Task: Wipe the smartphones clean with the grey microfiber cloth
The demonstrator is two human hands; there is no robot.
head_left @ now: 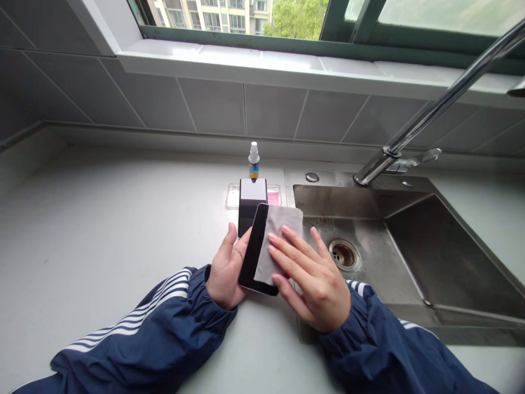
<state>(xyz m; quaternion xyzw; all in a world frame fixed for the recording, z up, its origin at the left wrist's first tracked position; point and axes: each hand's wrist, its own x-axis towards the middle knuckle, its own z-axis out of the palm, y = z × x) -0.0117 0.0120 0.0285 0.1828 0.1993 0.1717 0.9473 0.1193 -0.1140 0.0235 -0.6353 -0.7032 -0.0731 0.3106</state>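
Observation:
A smartphone with a black face lies tilted in my left hand, whose fingers go behind it while the thumb stands up free. Over much of its screen is spread a grey cleaning cloth with zigzag-cut edges. My right hand presses the cloth against the phone, its fingers stretched out and spread. Just beyond my hands lies a dark, flat, phone-like thing with a pale upper part, partly covered by the held phone. Under it shows a clear plastic case with a pink label.
Behind these stands a small white-capped spray bottle. On the right is a steel sink with a drain and a chrome faucet leaning over it. The pale countertop meets a tiled wall below a window sill.

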